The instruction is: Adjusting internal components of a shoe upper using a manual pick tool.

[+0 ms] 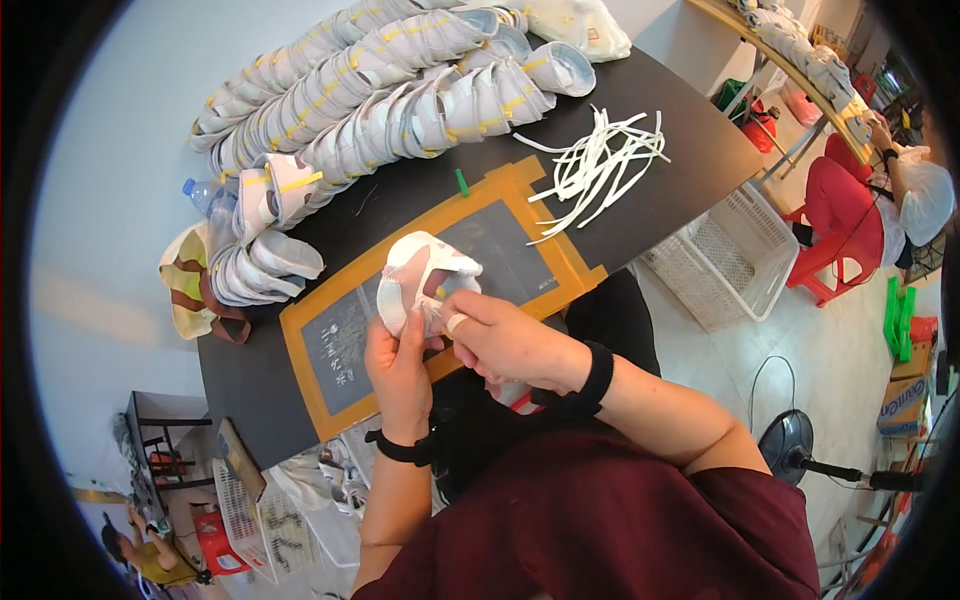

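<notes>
Frame centre, above the orange-taped mat (330,322): left hand (398,365) grips the white cup-shaped face mask (425,280) from below, fingers curled around its edge. Right hand (510,340) pinches at the mask's inner rim, possibly a strap, view unclear. Loose white straps (600,160) upper right; stacked masks (370,90) upper left.

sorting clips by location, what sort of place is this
Probably a small workshop assembling face masks by hand. Both hands work on one white mask at a black table bearing long rows of stacked masks and loose white straps.
</notes>
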A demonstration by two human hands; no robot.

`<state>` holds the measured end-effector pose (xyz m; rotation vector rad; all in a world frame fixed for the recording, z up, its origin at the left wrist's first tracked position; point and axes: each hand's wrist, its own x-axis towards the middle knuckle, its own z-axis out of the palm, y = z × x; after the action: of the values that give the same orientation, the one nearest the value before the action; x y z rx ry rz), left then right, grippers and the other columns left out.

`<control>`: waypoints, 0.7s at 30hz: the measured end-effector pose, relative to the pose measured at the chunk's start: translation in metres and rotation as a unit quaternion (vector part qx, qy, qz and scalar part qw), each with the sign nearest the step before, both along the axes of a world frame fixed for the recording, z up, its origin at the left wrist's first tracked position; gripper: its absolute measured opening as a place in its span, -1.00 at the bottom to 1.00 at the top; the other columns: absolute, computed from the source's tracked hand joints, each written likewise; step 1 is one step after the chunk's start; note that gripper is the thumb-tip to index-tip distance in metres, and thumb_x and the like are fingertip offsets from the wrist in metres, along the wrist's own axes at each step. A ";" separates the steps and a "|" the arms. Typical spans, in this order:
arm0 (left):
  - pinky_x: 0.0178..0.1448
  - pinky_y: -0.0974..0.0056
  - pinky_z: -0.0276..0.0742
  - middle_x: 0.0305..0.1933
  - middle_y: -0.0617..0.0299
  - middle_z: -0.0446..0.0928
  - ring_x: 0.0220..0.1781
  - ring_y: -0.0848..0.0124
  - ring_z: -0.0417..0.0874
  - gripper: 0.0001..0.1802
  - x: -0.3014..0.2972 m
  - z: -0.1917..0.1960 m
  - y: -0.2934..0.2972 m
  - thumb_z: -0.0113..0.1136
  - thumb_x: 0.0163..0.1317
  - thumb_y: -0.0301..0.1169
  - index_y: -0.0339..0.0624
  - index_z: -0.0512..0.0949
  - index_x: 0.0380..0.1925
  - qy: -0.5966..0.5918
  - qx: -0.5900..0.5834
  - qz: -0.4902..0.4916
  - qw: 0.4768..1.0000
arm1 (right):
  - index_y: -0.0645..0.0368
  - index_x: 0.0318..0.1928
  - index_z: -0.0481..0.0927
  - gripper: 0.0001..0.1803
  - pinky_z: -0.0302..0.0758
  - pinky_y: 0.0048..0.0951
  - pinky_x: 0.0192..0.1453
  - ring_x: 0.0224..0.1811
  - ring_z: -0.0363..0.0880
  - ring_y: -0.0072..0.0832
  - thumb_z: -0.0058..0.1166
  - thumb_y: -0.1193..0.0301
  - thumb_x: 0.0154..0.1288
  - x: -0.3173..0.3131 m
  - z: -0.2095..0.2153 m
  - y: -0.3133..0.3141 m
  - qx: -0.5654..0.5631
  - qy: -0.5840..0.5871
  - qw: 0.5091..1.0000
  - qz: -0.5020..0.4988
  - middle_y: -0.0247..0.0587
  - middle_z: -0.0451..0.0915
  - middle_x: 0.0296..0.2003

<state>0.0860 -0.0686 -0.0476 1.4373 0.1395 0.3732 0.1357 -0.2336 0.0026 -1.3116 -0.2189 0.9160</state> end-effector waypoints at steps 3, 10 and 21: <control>-0.16 0.40 0.56 0.00 0.25 0.60 -0.16 0.54 0.63 -0.72 0.004 -0.001 0.005 0.11 0.46 -0.35 -0.18 0.47 0.09 0.000 -0.038 -0.020 0.999 | 0.17 -0.12 0.45 -0.80 0.33 -0.57 -0.49 -0.54 0.35 -0.64 -0.19 0.34 0.49 -0.005 -0.008 0.003 0.029 0.006 1.000 0.003 -0.34 0.40 -0.50; -0.13 0.42 0.53 -0.10 0.29 0.62 -0.20 0.56 0.62 -0.77 0.005 -0.003 0.012 0.06 0.48 -0.39 -0.16 0.49 0.07 0.009 -0.074 -0.052 0.996 | 0.18 0.15 0.46 -0.70 0.18 -0.65 -0.54 -0.61 0.18 -0.74 -0.20 0.38 0.54 -0.010 -0.019 0.009 0.108 0.067 0.991 -0.030 -0.41 0.37 -0.44; -0.30 0.48 0.39 -0.24 0.34 0.57 -0.33 0.61 0.51 -0.80 0.003 -0.005 0.004 0.11 0.46 -0.36 -0.17 0.49 -0.01 -0.018 -0.025 -0.003 1.000 | 0.15 0.03 0.50 -0.77 0.12 -0.70 -0.60 -0.64 0.11 -0.78 -0.18 0.46 0.47 -0.005 -0.017 -0.003 0.234 0.295 0.926 -0.023 -0.43 0.38 -0.44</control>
<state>0.0887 -0.0643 -0.0527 1.3809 0.1145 0.3892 0.1303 -0.2367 -0.0142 -0.5603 0.0660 1.0961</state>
